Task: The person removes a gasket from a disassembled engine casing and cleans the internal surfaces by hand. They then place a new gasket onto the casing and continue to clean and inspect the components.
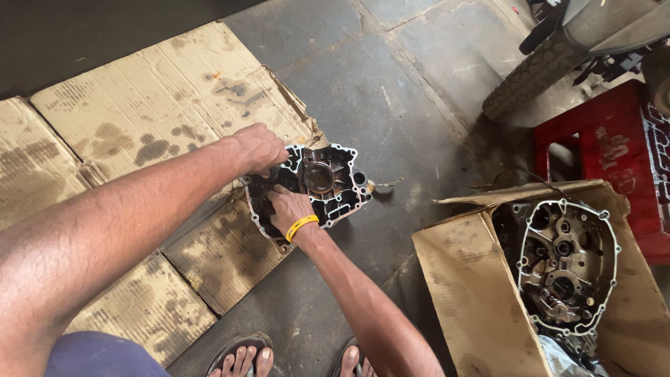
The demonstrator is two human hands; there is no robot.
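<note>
**Greasy metal casing, both hands on it**

Casing (317, 188) sits on oily cardboard (139, 119), floor edge. Left hand (259, 148) fingers curled over its rim, right hand (289, 209) pressing inside. Oil could make it slip, pinching fingers.

Grey stone floor (391, 91) under oil-stained flattened cardboard (160, 105), cardboard box (467, 279), red crate (614, 132).

Tan cardboard sheets (139, 119) blotched with dark oily stains. Grey stone floor (391, 91), scuffed and cracked. The engine casing (328, 183) is black with silvery edges. A yellow wristband (301, 226) on the right hand (288, 209). Brown cardboard box (460, 279), dull metallic engine part (565, 262) inside. Red crate (614, 139), black knobbly tyre (534, 73).
</note>
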